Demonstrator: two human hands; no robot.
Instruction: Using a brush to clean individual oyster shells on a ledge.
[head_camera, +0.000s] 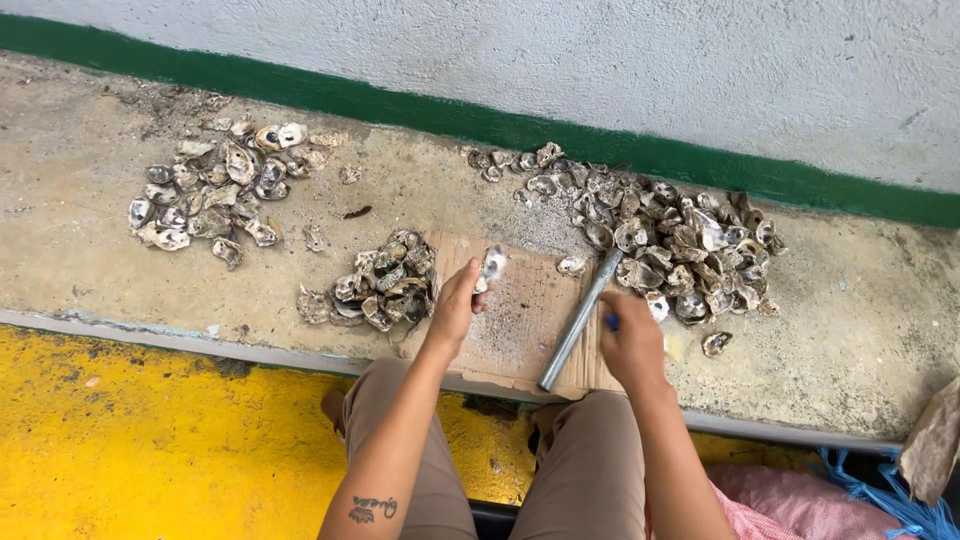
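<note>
My left hand (458, 303) holds an oyster shell (491, 266) upright over a worn wooden board (520, 330) on the concrete ledge. My right hand (630, 345) rests on the board's right side, closed around a small tool with a blue tip (610, 322). A grey metal pipe (580, 318) lies slanted on the board just left of my right hand. A small heap of oyster shells (385, 285) sits beside my left hand. A large heap of shells (665, 245) spreads behind my right hand.
A third shell heap (215, 185) lies at the far left of the concrete ledge (90, 250). A white wall with a green stripe (420, 112) backs the ledge. Yellow floor (150, 440) is below; pink and blue sacking (830, 495) lies lower right.
</note>
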